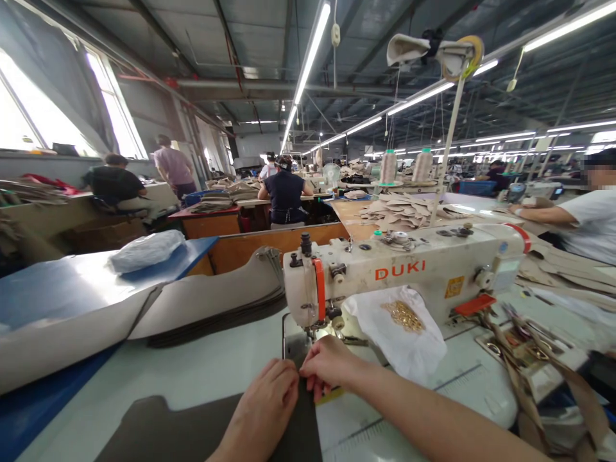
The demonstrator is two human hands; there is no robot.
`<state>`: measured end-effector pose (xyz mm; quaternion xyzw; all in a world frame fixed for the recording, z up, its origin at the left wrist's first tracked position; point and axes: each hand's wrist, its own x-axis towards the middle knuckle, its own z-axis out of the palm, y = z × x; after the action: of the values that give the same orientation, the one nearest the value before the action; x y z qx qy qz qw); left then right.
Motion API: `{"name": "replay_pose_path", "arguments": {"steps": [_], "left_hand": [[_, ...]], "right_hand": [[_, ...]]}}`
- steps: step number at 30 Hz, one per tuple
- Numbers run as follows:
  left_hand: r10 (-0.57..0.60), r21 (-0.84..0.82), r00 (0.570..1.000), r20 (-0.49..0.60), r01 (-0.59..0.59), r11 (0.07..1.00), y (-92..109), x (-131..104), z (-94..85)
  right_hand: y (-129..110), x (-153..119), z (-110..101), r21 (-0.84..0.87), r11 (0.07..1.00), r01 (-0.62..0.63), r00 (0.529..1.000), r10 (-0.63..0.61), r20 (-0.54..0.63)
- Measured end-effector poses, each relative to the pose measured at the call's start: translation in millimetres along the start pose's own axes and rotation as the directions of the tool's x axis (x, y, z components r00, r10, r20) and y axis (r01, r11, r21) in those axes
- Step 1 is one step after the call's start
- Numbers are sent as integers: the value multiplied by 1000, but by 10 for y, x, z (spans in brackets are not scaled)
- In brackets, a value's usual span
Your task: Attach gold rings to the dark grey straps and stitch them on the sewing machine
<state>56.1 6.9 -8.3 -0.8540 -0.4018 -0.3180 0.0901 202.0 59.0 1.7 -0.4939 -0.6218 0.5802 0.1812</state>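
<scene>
Both hands rest on a dark grey fabric piece (202,430) that lies flat on the pale table (192,372), its far edge just before the needle of the white DUKI sewing machine (409,269). The left hand (267,401) lies palm down, fingers together, pressing the fabric. The right hand (327,366) is curled, its fingertips pinching the fabric's edge beside the left hand. Behind the right hand, under the machine arm, a white bag (409,340) holds small gold metal parts (404,316). To the left, a stack of grey fabric pieces (212,301) lies across the table. 2 thread cones (387,167) stand behind the machine.
</scene>
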Motion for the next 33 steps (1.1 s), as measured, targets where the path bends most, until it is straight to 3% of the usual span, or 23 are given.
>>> {"name": "replay_pose_path", "arguments": {"steps": [3,6,8,10,11,13,18,23,33], "left_hand": [[-29,-13,999,33,29,999,0,22,0],[-54,-26,998,37,55,998,0,32,5],[-55,-35,998,27,56,998,0,31,11],[-48,-42,999,22,49,998,0,26,15],[-47,-42,999,24,48,998,-1,22,16],[-53,-44,998,40,54,998,-2,14,12],[-67,-59,996,53,71,996,0,13,-16],[-49,-72,998,30,51,996,5,37,-13],[-1,-33,995,96,4,999,-13,38,-3]], "right_hand": [[43,-104,-19,-177,981,78,988,-101,-121],[171,-277,-60,-377,904,203,932,-296,-208],[277,-379,-85,-588,739,329,854,-499,-149],[357,-439,-95,-763,507,400,767,-642,-25],[379,-453,-93,-815,416,402,740,-672,23],[386,-461,-79,-863,332,380,730,-681,59],[332,-453,-46,-893,280,352,725,-685,71],[339,-453,-59,-888,289,358,724,-686,68],[325,-457,-64,-888,279,366,739,-667,95]]}}
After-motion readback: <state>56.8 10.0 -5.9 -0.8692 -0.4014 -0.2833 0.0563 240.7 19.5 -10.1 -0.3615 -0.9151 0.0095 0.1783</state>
